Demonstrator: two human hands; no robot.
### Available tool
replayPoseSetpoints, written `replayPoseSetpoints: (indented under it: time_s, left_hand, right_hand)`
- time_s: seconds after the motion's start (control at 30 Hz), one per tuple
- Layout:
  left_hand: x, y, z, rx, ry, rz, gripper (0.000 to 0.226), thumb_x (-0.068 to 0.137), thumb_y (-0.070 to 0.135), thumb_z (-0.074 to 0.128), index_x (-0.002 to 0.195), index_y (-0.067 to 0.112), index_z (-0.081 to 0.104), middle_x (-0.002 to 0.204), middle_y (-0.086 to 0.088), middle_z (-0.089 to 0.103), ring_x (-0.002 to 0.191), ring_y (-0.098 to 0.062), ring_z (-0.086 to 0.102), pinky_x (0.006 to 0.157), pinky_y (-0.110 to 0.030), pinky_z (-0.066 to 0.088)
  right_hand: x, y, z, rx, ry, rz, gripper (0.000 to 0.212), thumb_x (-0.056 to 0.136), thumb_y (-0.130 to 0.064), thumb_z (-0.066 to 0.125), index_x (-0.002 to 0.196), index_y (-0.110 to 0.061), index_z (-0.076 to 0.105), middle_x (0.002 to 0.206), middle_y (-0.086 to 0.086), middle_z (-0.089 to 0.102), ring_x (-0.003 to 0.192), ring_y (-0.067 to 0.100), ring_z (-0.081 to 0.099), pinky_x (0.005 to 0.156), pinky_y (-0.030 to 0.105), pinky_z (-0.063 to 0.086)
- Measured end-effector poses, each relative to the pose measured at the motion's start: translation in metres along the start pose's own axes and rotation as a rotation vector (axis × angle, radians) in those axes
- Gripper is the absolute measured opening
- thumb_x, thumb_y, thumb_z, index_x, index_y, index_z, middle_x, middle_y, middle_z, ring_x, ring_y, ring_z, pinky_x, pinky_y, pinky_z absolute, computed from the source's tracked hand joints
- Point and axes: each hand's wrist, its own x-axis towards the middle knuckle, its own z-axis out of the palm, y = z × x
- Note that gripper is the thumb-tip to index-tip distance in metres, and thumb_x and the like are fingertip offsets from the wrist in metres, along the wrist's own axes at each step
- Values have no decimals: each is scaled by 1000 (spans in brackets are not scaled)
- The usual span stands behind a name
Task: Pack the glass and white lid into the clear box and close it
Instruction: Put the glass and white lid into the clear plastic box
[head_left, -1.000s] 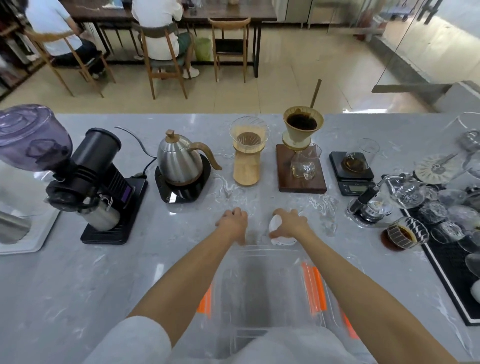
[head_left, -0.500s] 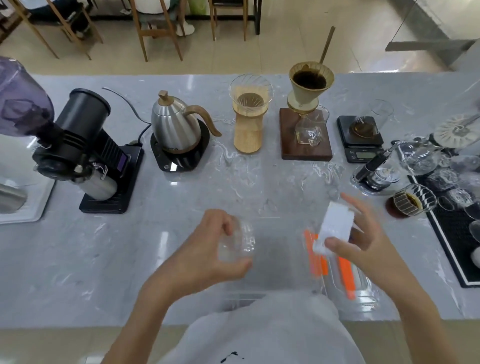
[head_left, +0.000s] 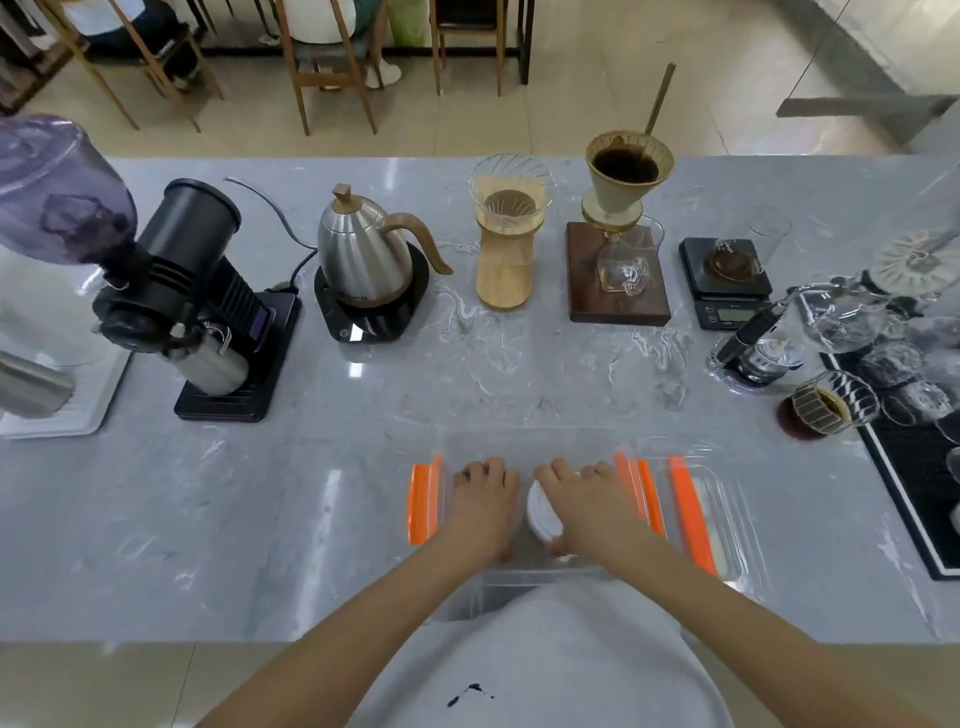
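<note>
Setting: a grey marble counter (head_left: 260, 519) is seen from above, from a head-worn camera; two bare forearms reach forward from the near edge.
Clear box (head_left: 519, 441): one, set at the middle of the counter's near edge, open at the top; one orange latch (head_left: 422, 501) is seen on its left side and one (head_left: 636, 488) on its right.
Box lid (head_left: 727, 509): one clear lid with an orange strip lies flat on the counter, touching the box's right side.
Left hand (head_left: 483, 506): lowered inside the box, fingers curled downward; the glass is not made out under it, so what is held cannot be told.
Right hand (head_left: 587, 506): lowered inside the box beside the left, closed on the white lid (head_left: 543, 512), which is held on edge between the two hands.
Far edge of the counter: one black grinder (head_left: 197, 291), one steel kettle (head_left: 369, 260), two drippers on stands and one black scale (head_left: 724, 280) are lined up.
Right edge: many glass cups are gathered on a black mat; their number cannot be counted.
</note>
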Motion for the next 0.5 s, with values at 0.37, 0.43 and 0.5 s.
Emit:
replayPoseSetpoints:
  time_s: [0.37,0.43,0.5]
  left_hand:
    - [2,4,1,86,-2,2,64,94,41,63,139,3,38,140,-18,43,128,-35,48,105,-42,40]
    - [1,5,0,89,-3,-2,61,95,39,61,139,2,38,142,-20,43,129,-37,48,106,-43,40]
    - [0,7,-3,73,-28,-10,65,94,42,62,140,2,39,142,-23,44,129,-39,48,108,-45,39]
  right_hand:
    - [10,-2,20,64,-10,2,79,69,-48,78,132,-17,42,129,9,50,118,28,47,92,37,43]
    - [10,-2,21,37,1,0,77,70,-49,76,131,-16,42,127,10,51,118,28,46,93,37,41]
    - [11,-2,22,12,-3,10,76,72,-48,75,132,-15,42,125,10,52,116,29,48,92,37,40]
